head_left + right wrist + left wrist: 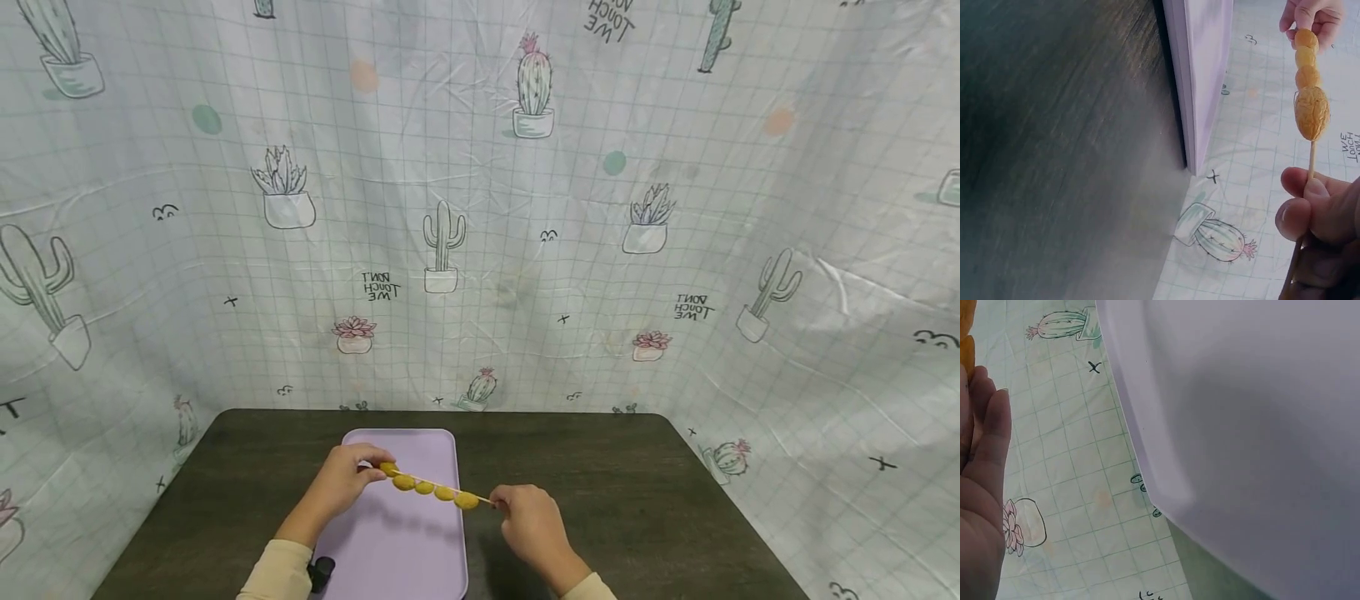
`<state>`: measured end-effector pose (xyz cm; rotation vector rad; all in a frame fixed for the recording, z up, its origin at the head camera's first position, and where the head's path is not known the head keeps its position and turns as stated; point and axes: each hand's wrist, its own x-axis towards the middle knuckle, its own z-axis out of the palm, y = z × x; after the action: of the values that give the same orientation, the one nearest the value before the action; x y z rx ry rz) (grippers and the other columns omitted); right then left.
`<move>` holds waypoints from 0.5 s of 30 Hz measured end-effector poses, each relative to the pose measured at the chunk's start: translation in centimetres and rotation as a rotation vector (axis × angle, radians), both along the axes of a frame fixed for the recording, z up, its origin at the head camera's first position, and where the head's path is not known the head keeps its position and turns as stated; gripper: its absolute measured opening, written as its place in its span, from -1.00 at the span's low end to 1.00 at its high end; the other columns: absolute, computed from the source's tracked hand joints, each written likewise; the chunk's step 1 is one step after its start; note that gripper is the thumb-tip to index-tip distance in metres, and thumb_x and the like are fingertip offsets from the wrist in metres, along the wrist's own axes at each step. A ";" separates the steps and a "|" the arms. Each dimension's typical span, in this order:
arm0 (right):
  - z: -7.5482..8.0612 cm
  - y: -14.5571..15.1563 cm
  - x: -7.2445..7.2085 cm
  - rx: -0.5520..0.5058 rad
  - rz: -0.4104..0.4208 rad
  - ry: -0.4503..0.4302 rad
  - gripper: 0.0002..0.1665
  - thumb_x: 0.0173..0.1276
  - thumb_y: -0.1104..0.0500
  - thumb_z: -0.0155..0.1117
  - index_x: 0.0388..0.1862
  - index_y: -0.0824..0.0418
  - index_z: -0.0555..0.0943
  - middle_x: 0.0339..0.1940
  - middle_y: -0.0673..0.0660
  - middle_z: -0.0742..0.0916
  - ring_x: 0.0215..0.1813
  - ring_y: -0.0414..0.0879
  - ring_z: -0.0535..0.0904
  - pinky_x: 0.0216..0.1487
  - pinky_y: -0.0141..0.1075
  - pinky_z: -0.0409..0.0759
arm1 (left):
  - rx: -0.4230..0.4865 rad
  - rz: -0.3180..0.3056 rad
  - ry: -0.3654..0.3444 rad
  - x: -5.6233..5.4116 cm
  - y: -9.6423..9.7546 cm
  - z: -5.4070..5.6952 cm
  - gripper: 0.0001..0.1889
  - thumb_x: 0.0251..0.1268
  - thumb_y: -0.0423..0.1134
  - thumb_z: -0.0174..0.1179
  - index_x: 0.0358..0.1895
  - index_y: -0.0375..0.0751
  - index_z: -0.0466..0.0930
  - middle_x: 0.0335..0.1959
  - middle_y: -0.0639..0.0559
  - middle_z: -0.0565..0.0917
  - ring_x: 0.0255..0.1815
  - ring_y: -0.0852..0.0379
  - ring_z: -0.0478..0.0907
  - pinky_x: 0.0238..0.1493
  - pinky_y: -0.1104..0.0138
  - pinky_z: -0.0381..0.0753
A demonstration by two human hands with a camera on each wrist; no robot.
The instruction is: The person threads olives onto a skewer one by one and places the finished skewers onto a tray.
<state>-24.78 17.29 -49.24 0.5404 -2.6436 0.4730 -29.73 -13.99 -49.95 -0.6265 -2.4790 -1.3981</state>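
Note:
A wooden skewer [1312, 156] threaded with several wrinkled, yellow-orange balls [424, 487] is held in the air between both hands, over the right part of a lilac tray [397, 558]. The left hand [347, 479] pinches the ball at the skewer's far left end. On the other side the right hand [534, 525] grips the bare stick between thumb and fingers, just past the tray's right edge. In the left wrist view, the left hand [982, 475] is at the left edge, with only part of the orange balls [966, 337] showing.
The tray lies on a dark wooden table [585, 458]. A pale curtain [480, 250] printed with cacti hangs behind and along both sides. A small black object [321, 573] is at the left wrist.

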 end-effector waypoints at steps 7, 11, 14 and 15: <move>-0.4 0.1 -0.3 -0.040 0.021 -0.022 -0.79 0.16 0.38 0.47 -0.43 0.06 0.74 -0.52 -0.11 0.73 -0.49 -0.18 0.61 -0.53 -0.23 0.52 | -0.008 -0.017 -0.049 -0.1 -0.8 -0.3 -0.80 0.19 -0.45 0.39 -0.12 -0.18 0.78 -0.13 0.03 0.76 -0.10 0.03 0.67 -0.11 0.23 0.72; -0.6 0.0 -0.4 -0.070 0.062 -0.044 -0.78 0.17 0.39 0.46 -0.44 0.06 0.73 -0.54 -0.13 0.70 -0.52 -0.27 0.52 -0.52 -0.27 0.50 | -0.002 -0.049 -0.096 -0.1 -1.3 -0.3 -0.77 0.23 -0.45 0.37 -0.08 -0.16 0.76 -0.15 0.05 0.77 -0.12 0.07 0.67 -0.16 0.28 0.71; -0.6 -0.1 -0.4 -0.097 0.090 -0.061 -0.76 0.16 0.41 0.45 -0.46 0.07 0.71 -0.58 -0.14 0.67 -0.55 -0.31 0.44 -0.53 -0.31 0.45 | 0.021 -0.077 -0.122 -0.1 -1.6 -0.3 -0.75 0.24 -0.49 0.35 -0.03 -0.21 0.74 -0.16 0.00 0.77 -0.15 0.07 0.67 -0.22 0.35 0.71; -0.6 -0.2 -0.4 -0.104 0.096 -0.062 -0.76 0.16 0.42 0.45 -0.46 0.06 0.71 -0.60 -0.15 0.65 -0.55 -0.32 0.43 -0.53 -0.32 0.44 | 0.025 -0.082 -0.127 -0.1 -1.6 -0.4 -0.75 0.25 -0.50 0.34 -0.02 -0.23 0.74 -0.16 -0.01 0.77 -0.16 0.08 0.67 -0.23 0.36 0.70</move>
<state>-25.17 17.11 -49.83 0.6312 -2.6423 0.6624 -29.84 -15.61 -50.31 -0.6603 -2.5550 -1.5413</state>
